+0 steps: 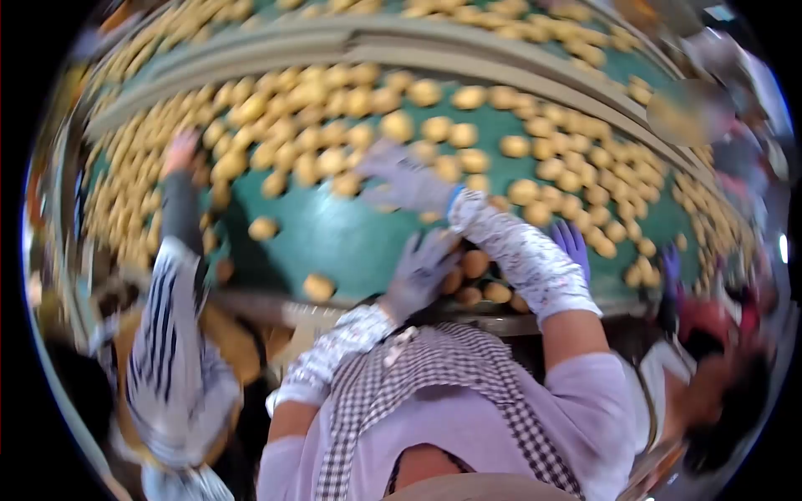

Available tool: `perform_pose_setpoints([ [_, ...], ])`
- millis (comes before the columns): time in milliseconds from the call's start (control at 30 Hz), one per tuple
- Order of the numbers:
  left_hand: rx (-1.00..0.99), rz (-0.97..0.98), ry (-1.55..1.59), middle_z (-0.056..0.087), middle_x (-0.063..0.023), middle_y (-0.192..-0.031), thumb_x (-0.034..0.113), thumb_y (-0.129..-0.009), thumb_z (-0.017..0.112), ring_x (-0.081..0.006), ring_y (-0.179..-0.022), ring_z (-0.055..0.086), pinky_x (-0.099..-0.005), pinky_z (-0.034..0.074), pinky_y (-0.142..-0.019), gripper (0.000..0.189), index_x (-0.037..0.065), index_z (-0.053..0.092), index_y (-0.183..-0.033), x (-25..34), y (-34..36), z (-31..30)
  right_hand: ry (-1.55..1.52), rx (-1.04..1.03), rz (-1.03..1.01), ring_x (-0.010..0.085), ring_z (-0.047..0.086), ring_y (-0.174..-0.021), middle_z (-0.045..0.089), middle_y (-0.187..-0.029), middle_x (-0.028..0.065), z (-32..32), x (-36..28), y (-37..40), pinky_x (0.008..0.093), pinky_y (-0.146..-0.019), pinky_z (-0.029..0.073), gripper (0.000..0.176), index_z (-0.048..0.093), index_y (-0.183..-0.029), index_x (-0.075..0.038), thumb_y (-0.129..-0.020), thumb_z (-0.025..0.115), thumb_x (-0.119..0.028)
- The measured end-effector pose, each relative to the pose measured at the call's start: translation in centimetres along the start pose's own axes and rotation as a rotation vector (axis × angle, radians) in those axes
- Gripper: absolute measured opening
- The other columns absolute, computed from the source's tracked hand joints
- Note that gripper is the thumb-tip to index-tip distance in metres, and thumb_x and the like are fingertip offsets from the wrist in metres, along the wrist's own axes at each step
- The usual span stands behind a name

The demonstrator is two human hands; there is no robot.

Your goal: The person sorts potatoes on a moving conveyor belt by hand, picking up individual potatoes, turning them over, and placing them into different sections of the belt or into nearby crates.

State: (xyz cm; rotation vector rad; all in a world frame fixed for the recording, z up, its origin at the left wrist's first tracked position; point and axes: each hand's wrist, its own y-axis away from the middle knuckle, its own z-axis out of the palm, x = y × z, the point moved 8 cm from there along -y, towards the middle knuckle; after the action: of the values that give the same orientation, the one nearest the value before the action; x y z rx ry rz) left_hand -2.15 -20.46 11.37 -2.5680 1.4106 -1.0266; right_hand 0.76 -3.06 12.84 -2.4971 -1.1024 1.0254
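My left hand (pixel 419 271), in a pale grey glove, lies near the belt's front edge with its fingers apart, beside a small group of potatoes (pixel 476 264). Farther forward, my right hand (pixel 408 179), also gloved and slightly blurred, reaches left across the green belt (pixel 309 238). Its fingers are spread over and beside yellow potatoes (pixel 397 126), and nothing shows held in it. White patterned sleeves cover both my forearms.
Beyond the belt runs a metal rail (pixel 434 42), with more potatoes behind it. On the left, a co-worker's hand (pixel 181 150) reaches over potatoes. Purple-gloved hands (pixel 571 249) of others are at the right. Single potatoes (pixel 318 287) lie near the front edge.
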Motion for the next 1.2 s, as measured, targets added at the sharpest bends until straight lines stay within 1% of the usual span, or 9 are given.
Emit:
perform_pose_setpoints([
  [100, -0.148, -0.022, -0.119, 0.050, -0.0199, -0.154, 0.027, -0.097, 0.058, -0.0424, -0.144, 0.043, -0.0627, 0.030, -0.118, 0.057, 0.007, 0.053, -0.150, 3.1, -7.3, 0.2, -0.254, 0.052, 0.355, 0.0372, 0.058, -0.122, 0.066, -0.126, 0.0134, -14.5, 6.2, 5.6, 0.0523, -0.108, 0.042, 0.034, 0.072, -0.117, -0.010, -0.097, 0.067, -0.037],
  [233, -0.199, -0.022, -0.165, 0.048, -0.0224, -0.155, 0.040, -0.096, 0.063, -0.0472, -0.146, 0.038, -0.0654, 0.027, -0.119, 0.063, 0.010, 0.054, -0.151, 6.6, -9.1, 2.6, 0.460, 0.403, 0.916, 0.0334, 0.055, -0.127, 0.066, -0.126, 0.0081, -28.9, 17.0, 20.3, 0.0545, -0.095, 0.047, 0.025, 0.074, -0.110, -0.015, -0.094, 0.065, -0.032],
  [367, -0.245, 0.105, -0.068, 0.044, -0.0235, -0.157, 0.049, -0.087, 0.071, -0.0537, -0.142, 0.038, -0.0652, 0.031, -0.115, 0.073, 0.014, 0.056, -0.149, 12.9, -11.4, 5.6, 0.931, -0.022, 0.589, 0.0324, 0.055, -0.130, 0.066, -0.124, 0.0058, -26.1, 8.9, 22.2, 0.0566, -0.093, 0.049, 0.018, 0.073, -0.102, -0.018, -0.090, 0.061, -0.027],
  [700, -0.271, 0.207, -0.356, 0.052, -0.0145, -0.150, 0.046, -0.079, 0.078, -0.0469, -0.141, 0.043, -0.0624, 0.033, -0.114, 0.074, 0.015, 0.059, -0.144, 11.1, -12.4, 7.5, -0.928, 0.604, 0.681, 0.0247, 0.059, -0.132, 0.064, -0.141, 0.0144, -19.4, 14.0, 16.7, 0.0389, -0.113, 0.045, 0.058, 0.059, -0.144, -0.004, -0.103, 0.057, -0.045],
  [733, -0.242, 0.109, -0.239, 0.052, -0.0166, -0.152, 0.031, -0.080, 0.070, -0.0435, -0.139, 0.046, -0.0580, 0.035, -0.116, 0.055, 0.012, 0.066, -0.132, 11.6, -13.5, 5.4, -1.280, 0.677, 0.984, 0.0185, 0.062, -0.125, 0.069, -0.134, 0.0101, -18.8, 13.3, 15.4, 0.0361, -0.109, 0.047, 0.050, 0.061, -0.142, -0.005, -0.106, 0.055, -0.038],
  [800, -0.144, -0.026, -0.350, 0.052, -0.0168, -0.153, 0.034, -0.081, 0.070, -0.0435, -0.141, 0.045, -0.0595, 0.034, -0.116, 0.055, 0.012, 0.066, -0.131, 8.8, -15.2, 1.1, -0.624, 0.249, 0.852, 0.0194, 0.064, -0.120, 0.071, -0.129, 0.0094, -19.7, 11.9, 10.1, 0.0344, -0.105, 0.050, 0.039, 0.066, -0.135, -0.004, -0.107, 0.054, -0.029],
  [833, -0.111, -0.105, -0.440, 0.052, -0.0169, -0.153, 0.036, -0.081, 0.070, -0.0435, -0.141, 0.044, -0.0603, 0.034, -0.116, 0.054, 0.012, 0.066, -0.130, 6.8, -15.9, -0.7, -0.536, 0.429, 0.500, 0.0174, 0.064, -0.118, 0.072, -0.128, 0.0088, -16.2, 14.1, 8.3, 0.0336, -0.105, 0.049, 0.039, 0.067, -0.133, -0.004, -0.106, 0.057, -0.030],
  [933, -0.061, -0.302, -0.623, 0.051, -0.0172, -0.154, 0.041, -0.082, 0.070, -0.0434, -0.144, 0.043, -0.0625, 0.033, -0.116, 0.054, 0.012, 0.065, -0.128, 1.5, -16.9, -5.1, -0.993, 0.519, 0.647, 0.0148, 0.062, -0.119, 0.072, -0.128, 0.0074, -11.3, 16.1, 3.0, 0.0320, -0.105, 0.049, 0.037, 0.068, -0.133, -0.003, -0.104, 0.060, -0.023],
  [1200, -0.060, -0.337, -0.587, 0.051, -0.0202, -0.154, 0.050, -0.087, 0.065, -0.0500, -0.149, 0.036, -0.0687, 0.022, -0.119, 0.057, 0.007, 0.064, -0.125, 0.7, -16.7, -5.2, -0.835, 0.602, 0.728, 0.0346, 0.047, -0.146, 0.051, -0.155, 0.0211, -10.8, 12.0, -0.5, 0.0407, -0.124, 0.036, 0.063, 0.044, -0.158, -0.006, -0.097, 0.060, -0.015],
])
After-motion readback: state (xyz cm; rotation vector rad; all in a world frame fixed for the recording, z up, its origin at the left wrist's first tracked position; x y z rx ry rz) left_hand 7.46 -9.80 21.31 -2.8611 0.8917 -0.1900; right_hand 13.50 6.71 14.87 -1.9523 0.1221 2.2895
